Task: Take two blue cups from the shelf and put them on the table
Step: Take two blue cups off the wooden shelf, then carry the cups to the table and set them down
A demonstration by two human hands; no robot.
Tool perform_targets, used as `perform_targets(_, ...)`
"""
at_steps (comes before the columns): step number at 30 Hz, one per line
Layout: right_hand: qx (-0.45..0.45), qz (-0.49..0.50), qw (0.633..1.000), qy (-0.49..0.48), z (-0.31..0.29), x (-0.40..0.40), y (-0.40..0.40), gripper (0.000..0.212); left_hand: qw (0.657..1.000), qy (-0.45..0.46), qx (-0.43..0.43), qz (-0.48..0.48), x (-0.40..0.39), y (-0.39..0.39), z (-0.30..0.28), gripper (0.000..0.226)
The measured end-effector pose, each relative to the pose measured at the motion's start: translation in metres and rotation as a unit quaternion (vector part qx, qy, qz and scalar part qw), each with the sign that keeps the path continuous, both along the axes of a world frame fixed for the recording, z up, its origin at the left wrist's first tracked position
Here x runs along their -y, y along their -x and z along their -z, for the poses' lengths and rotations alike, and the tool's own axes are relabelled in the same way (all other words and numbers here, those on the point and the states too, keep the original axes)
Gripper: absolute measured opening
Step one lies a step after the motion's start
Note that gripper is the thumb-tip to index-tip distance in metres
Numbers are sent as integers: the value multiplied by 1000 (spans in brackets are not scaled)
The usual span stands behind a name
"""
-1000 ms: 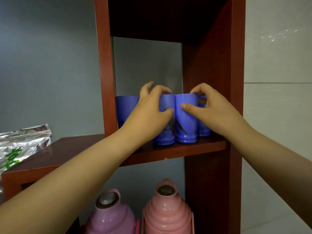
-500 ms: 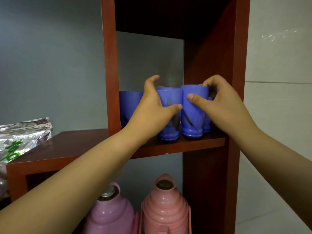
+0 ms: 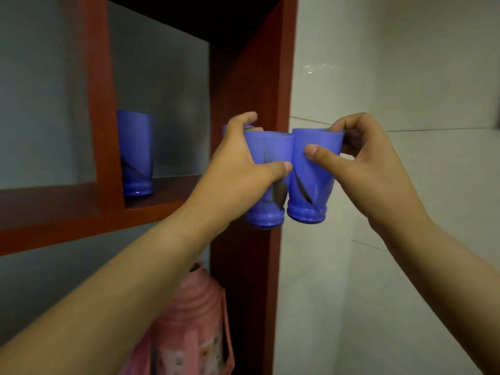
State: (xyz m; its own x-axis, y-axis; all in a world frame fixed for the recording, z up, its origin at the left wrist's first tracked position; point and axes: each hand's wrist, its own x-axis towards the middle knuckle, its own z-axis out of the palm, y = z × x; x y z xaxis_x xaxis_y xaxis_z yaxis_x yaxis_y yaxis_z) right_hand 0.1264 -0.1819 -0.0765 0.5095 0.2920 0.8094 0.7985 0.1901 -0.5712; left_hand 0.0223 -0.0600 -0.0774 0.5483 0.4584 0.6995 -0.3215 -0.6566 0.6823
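My left hand (image 3: pixel 238 169) grips one blue cup (image 3: pixel 266 217), thumb across its front. My right hand (image 3: pixel 370 169) grips a second blue cup (image 3: pixel 311 185) by its rim and side. Both cups are upright, side by side and touching, held in the air in front of the right post of the red-brown shelf (image 3: pixel 162 204). Another blue cup (image 3: pixel 135 152) stands at the left of the shelf board. Behind my left hand, the rim of a further blue cup (image 3: pixel 224 129) just shows; the rest of it is hidden.
The shelf's right post (image 3: pixel 281 77) is directly behind the held cups. A pink thermos (image 3: pixel 194 320) stands in the compartment below. A pale tiled wall (image 3: pixel 405 77) fills the right side. No table is in view.
Both hands have lifted their cups off the shelf board and drawn them out towards me and to the right. The view has swung right; the foil bag at left is out of sight.
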Motion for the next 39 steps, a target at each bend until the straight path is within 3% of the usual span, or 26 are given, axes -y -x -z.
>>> perform_targets(8, -48, 228, 972, 19, 38, 105, 85, 36, 974, 12, -41, 224, 66, 24, 38, 82)
perform_targets(18, -109, 432, 895, 10, 67, 251, 231, 42, 888, 12, -90, 451, 204, 92, 64, 76)
perform_targets(32, -166, 592, 789, 19, 93, 444, 453, 51, 768, -18, -122, 628, 424, 242, 97, 78)
perform_targets(39, -209, 673, 709, 8, 133, 525, 564, 57, 686, -50, -152, 710, 531, 319, 138, 79)
